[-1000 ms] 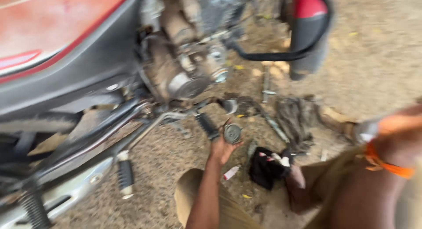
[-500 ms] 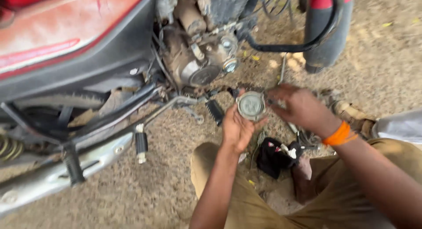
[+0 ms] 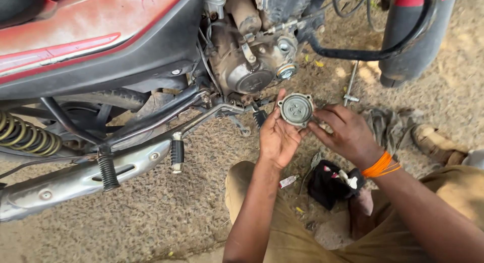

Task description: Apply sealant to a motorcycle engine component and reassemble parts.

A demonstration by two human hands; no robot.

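One motorcycle (image 3: pixel 126 56), one round metal cover (image 3: pixel 296 109), two hands (image 3: pixel 278 137), two footpegs (image 3: pixel 177 152).
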